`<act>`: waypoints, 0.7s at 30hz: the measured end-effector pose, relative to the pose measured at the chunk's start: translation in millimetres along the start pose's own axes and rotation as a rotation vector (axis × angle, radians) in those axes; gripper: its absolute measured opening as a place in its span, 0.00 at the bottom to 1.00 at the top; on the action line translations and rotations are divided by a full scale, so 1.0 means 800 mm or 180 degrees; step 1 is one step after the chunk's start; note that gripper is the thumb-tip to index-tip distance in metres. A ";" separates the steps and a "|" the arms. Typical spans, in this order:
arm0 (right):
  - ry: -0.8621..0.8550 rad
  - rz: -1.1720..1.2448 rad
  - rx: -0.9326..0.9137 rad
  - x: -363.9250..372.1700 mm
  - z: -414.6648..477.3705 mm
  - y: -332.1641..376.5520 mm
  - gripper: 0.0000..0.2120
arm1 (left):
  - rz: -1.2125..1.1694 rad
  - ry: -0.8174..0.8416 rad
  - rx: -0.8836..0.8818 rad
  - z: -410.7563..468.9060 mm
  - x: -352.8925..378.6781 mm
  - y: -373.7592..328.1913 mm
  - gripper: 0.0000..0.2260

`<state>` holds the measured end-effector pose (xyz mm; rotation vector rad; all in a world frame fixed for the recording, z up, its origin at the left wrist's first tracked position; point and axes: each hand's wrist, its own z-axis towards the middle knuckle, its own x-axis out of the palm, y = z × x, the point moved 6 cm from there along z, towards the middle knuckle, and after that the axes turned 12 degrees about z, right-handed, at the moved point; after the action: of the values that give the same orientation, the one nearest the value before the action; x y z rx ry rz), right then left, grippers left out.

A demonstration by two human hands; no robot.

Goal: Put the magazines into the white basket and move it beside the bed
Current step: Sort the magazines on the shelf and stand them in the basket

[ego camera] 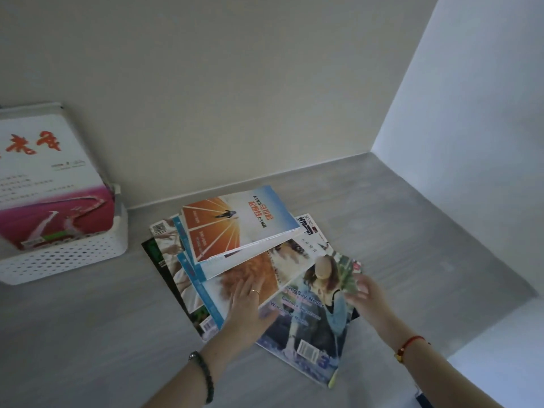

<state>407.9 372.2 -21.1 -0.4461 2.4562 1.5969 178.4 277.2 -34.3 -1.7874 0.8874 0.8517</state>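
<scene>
Several magazines lie fanned out on the grey floor. The top magazine has an orange and blue cover. Under it lies one with an orange furry picture, and nearest me a magazine with a woman on its cover. My left hand rests flat, fingers straight, on the furry-picture magazine. My right hand touches the right edge of the woman-cover magazine with spread, blurred fingers. The white basket, perforated, stands at the left and holds a white and pink magazine leaning upright.
A pale wall runs behind the magazines and basket, and meets a second wall at a corner on the right. Grey wood-look floor spreads around the pile. A white surface shows at the lower right.
</scene>
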 end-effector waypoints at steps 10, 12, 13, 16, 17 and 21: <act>0.0305 -0.0542 -0.0594 0.007 0.023 -0.001 0.20 | 0.1370 -0.0767 -0.0365 0.060 -0.045 -0.011 0.28; 0.0353 -0.0646 -0.0748 0.010 0.028 0.002 0.21 | 0.1436 -0.0822 -0.0468 0.083 -0.068 0.002 0.28; 0.0385 -0.0673 -0.0832 0.011 0.032 0.004 0.21 | 0.1458 -0.0777 -0.0511 0.093 -0.076 0.008 0.28; 0.0458 -0.0799 -0.1043 0.011 0.042 0.009 0.20 | 0.1524 -0.0439 -0.0670 0.117 -0.082 0.026 0.28; 0.0455 -0.0837 -0.1151 0.010 0.046 0.012 0.19 | 0.1521 -0.0399 -0.0738 0.122 -0.081 0.029 0.27; 0.0554 -0.0751 -0.1183 0.012 0.063 0.019 0.18 | 0.1663 -0.0580 -0.0761 0.131 -0.087 0.030 0.22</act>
<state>392.8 422.2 -32.0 -0.9283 2.1124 1.9802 106.0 381.8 -19.5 -1.6600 1.1924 1.4828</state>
